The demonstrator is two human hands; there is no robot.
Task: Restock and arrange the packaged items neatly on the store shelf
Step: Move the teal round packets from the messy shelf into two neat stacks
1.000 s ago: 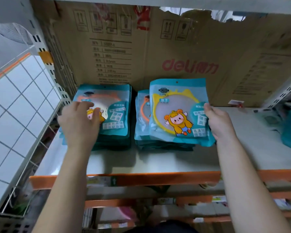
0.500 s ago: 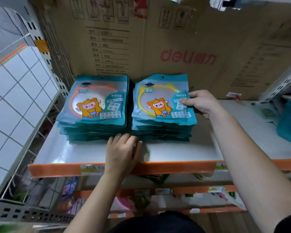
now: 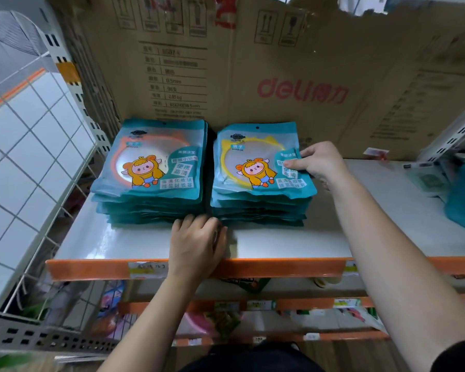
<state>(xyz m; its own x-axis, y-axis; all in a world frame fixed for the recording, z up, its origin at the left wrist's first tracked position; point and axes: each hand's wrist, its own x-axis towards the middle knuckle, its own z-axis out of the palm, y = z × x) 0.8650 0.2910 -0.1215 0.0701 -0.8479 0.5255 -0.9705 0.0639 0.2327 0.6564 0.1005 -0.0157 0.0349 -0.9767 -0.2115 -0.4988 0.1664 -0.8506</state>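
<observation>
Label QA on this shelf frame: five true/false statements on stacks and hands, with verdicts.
Two stacks of teal plastic mirror packets, left stack and right stack, sit side by side on the white shelf. True.
The left stack shows a yellow mirror rim on top. False: orange; yellow is on the right stack.
The right hand pinches the right stack's top packet at its right edge. True.
The left hand lies on top of the left stack. False: it sits at the stacks' front, near their gap.
A brown cardboard box stands behind the stacks. True.
</observation>
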